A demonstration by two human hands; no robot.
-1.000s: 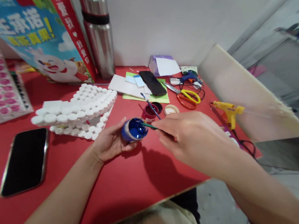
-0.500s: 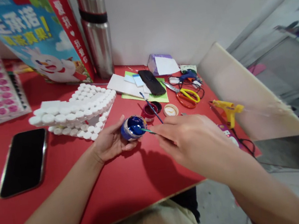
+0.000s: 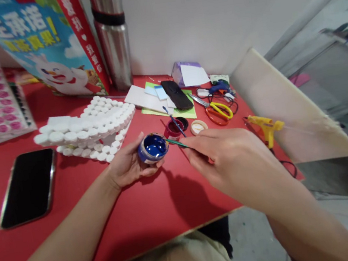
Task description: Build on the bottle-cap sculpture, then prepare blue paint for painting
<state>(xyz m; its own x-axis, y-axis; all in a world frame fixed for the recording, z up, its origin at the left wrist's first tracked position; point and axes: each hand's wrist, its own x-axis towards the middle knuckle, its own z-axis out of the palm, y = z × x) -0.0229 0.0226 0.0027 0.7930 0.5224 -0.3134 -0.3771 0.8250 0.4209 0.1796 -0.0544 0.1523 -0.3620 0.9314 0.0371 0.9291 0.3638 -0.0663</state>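
Note:
Wrapped around a small jar of blue paint [image 3: 153, 148], my left hand [image 3: 130, 165] holds it tilted above the red table. My right hand [image 3: 223, 153] pinches a green-handled paintbrush [image 3: 177, 142], whose tip is at the jar's right rim. Just behind, a second brush with a blue handle [image 3: 173, 119] leans in a jar of dark red paint [image 3: 173, 128]. A round pale lid [image 3: 199, 127] lies beyond my right fingers. To the left of the jar stands a curved white piece built from many small round discs [image 3: 85, 128].
A phone [image 3: 27, 187] lies at left on the red table [image 3: 135, 223]. Behind stand a steel thermos [image 3: 113, 39] and a printed bag [image 3: 40, 46]. Scissors [image 3: 218, 110], a dark phone [image 3: 177, 95] on papers, and a yellow glue gun [image 3: 265, 129] lie at the right, near a pale board [image 3: 290, 117].
The brush has come up out of the blue paint to the jar's right rim, as my right hand shifted slightly right. The jar moved a little left.

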